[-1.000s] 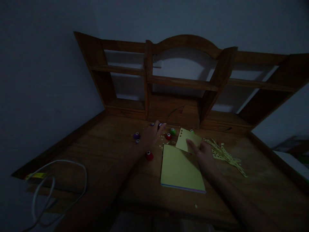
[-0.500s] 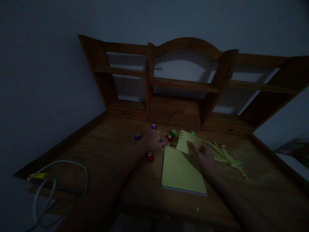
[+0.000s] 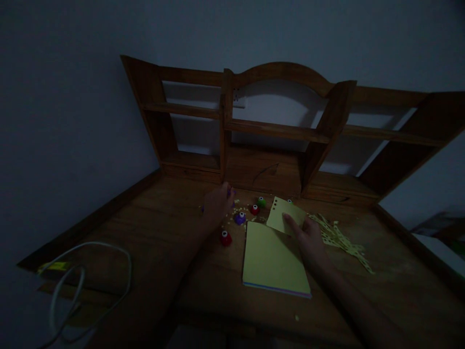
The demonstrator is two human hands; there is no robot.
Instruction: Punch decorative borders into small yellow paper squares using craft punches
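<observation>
Held in right hand (image 3: 308,237): small yellow card (image 3: 278,213), pinched at the right side, thumb on the upper face, fingers behind. Pierced near the card's left edge with a short row of small holes. Positioned over the far edge of the paper stack (image 3: 276,261), overlapping it in view; cannot tell whether touching.

Reaching to the left of the card: left hand (image 3: 217,202), fingertips curled together at a purple punch (image 3: 231,192), largely hidden. Cannot tell whether gripped or merely touched, nor how far closed.

Noted between the hands: another purple punch (image 3: 240,218), upright with white top; just beyond, a red punch (image 3: 255,210) and a green punch (image 3: 261,202). Seen nearer the front edge, a second red punch (image 3: 225,238). Partly concealed behind the card, a second green punch (image 3: 289,201). Scattered around the punches: pale paper bits (image 3: 237,201).

Heaped right of the right hand: perforated yellow strips (image 3: 337,237). Supporting all: wooden desk (image 3: 163,208), backed by a wooden shelf unit (image 3: 276,126). Looped at far left: white cable (image 3: 130,264).
</observation>
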